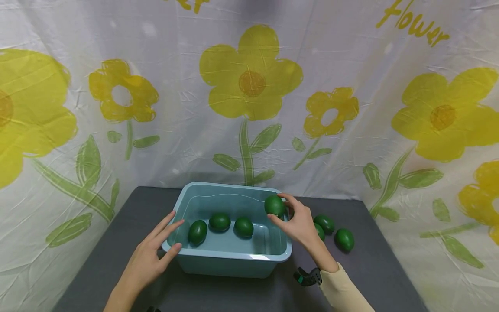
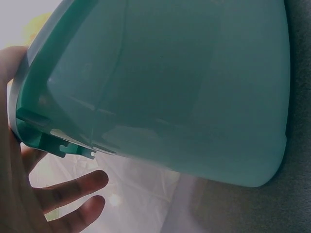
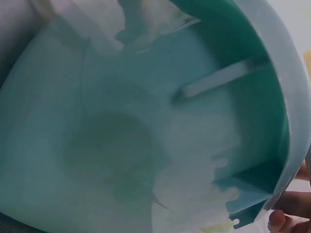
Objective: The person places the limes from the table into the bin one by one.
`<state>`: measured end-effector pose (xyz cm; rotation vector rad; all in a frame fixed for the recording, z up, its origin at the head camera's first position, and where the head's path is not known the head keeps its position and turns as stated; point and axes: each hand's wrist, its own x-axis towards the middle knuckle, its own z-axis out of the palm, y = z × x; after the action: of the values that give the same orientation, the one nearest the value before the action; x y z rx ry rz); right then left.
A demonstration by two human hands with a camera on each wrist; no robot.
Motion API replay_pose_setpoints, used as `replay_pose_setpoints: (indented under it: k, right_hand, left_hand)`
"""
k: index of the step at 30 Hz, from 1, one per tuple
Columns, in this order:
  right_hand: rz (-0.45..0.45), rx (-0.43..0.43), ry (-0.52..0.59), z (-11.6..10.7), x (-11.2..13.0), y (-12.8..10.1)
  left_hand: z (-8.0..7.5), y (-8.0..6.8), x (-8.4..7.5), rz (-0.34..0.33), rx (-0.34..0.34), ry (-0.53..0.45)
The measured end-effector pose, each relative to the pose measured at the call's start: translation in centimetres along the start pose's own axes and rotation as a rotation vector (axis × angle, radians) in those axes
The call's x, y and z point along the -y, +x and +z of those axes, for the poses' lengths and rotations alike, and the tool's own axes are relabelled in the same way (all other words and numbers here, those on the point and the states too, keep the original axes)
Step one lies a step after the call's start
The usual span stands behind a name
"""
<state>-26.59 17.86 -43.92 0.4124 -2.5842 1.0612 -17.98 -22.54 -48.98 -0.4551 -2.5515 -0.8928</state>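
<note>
A dark green lime (image 1: 274,205) is pinched between the thumb and fingers of my right hand (image 1: 299,222), above the right end of a light blue plastic bin (image 1: 226,265). Three more limes lie inside the bin, one of them at its left (image 1: 197,232). My left hand (image 1: 150,255) is at the bin's left end, its fingers spread and thumb by the rim. The left wrist view has the bin's outer wall (image 2: 170,87) filling most of it, with loosely extended fingers (image 2: 73,191) beyond. In the right wrist view the bin hides the held lime; only some fingertips (image 3: 291,204) show.
To the right of the bin, several limes (image 1: 344,240) lie on the dark grey table (image 1: 374,273). A white curtain (image 1: 175,143) printed with yellow flowers hangs behind and at both sides. A dark band (image 1: 308,277) circles the right wrist.
</note>
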Motion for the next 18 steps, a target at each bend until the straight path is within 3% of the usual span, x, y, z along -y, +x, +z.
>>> replay_pose_setpoints:
  k: [18]
  right_hand:
    - [-0.128, -0.053, -0.005, 0.51, -0.72, -0.44]
  left_hand:
    - [0.15, 0.02, 0.16, 0.007, -0.008, 0.017]
